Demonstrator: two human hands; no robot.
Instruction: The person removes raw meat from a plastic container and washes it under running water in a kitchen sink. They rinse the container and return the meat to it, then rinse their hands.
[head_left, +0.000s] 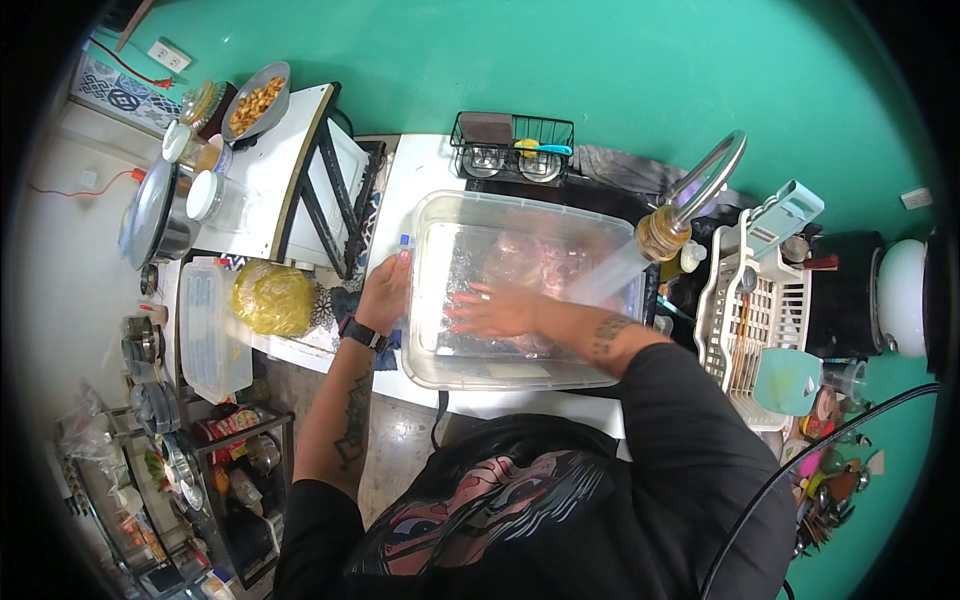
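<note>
A large clear plastic storage bin (517, 377) rests over the black sink area in front of me. My left hand (385, 292) grips its left end, beside a blue latch tab (405, 241). Inside the bin, my right hand (495, 311) lies flat with fingers apart, slightly blurred and holding nothing. Water (606, 274) streams from the curved metal faucet (666, 231) into the bin's right side. Pinkish patches show in or through the bin floor; what they are, I cannot tell.
Behind the bin stands a black wire caddy (512, 142) with sponges. A cream dish rack (739, 330) is at the right. Leftward are a white shelf (259, 195) with jars and a bowl (279, 105), a yellow wrapped bundle (274, 298) and another clear bin (214, 330).
</note>
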